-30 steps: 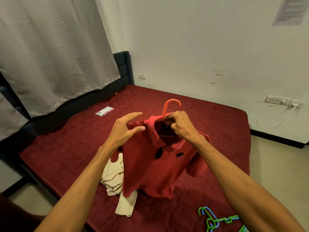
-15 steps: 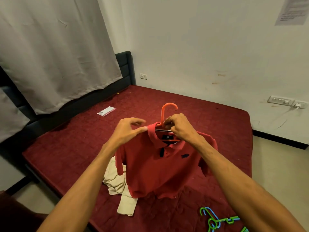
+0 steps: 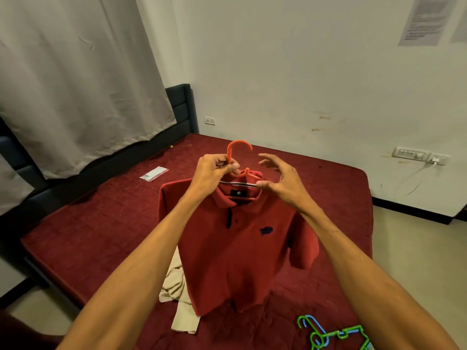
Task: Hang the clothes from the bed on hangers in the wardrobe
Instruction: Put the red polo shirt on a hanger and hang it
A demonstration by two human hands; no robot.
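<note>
Covering bed point(image 3: 96, 223), maroon quilt point(image 3: 328, 198)

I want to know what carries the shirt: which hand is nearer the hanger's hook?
Left. The left hand grips the orange hanger just below its hook; the right hand is open beside the red shirt collar.

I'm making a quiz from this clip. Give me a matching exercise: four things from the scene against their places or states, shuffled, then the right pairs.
Things:
1. red polo shirt
2. orange hanger
3. beige garment
4. green and blue hangers

Places or states:
A. crumpled on the bed, partly behind the shirt
B. gripped at the neck by the left hand
C. lying on the bed's near right corner
D. hanging spread, collar up

Pairs: 1-D, 2-B, 3-A, 4-C
</note>
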